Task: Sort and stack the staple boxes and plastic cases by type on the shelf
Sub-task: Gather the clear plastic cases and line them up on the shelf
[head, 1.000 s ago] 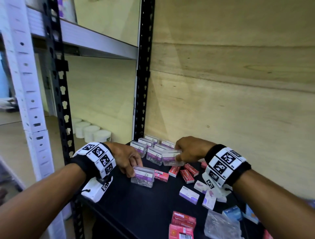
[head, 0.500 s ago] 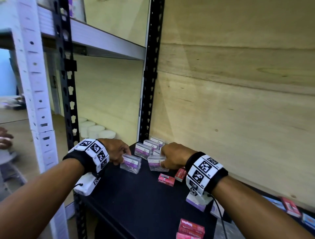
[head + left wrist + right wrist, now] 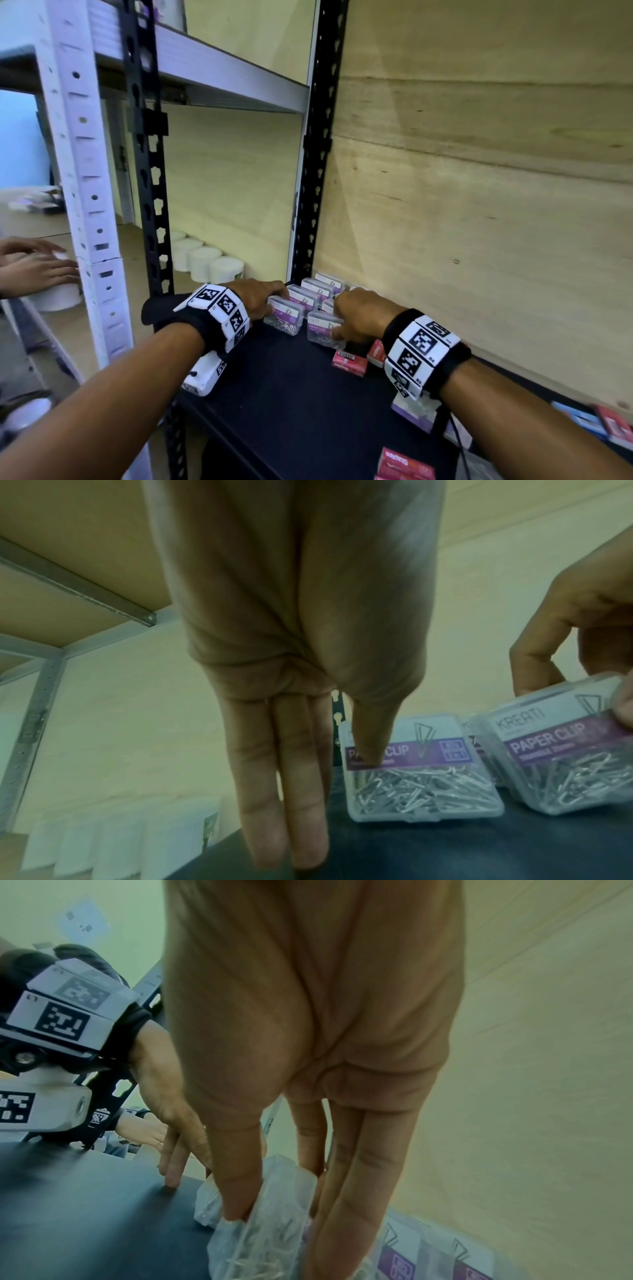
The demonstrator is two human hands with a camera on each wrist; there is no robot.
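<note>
Both clear cases now pushed back against the rear row. Left hand (image 3: 257,298): thumb pressed on left case (image 3: 421,769), fingers straight. Right hand (image 3: 356,317): fingers clamped on tilted right case (image 3: 323,329), shelf (image 3: 294,404) beneath.

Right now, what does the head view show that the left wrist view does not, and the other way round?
Only the head view shows the red staple boxes on the black shelf, the white rolls on the next shelf, and another person's hands at the far left.

Only the left wrist view shows the printed words PAPER CLIP and the silver clips inside the left paper clip case.

Both show the left hand touching that case, and the right hand holding the second paper clip case beside it.
</note>
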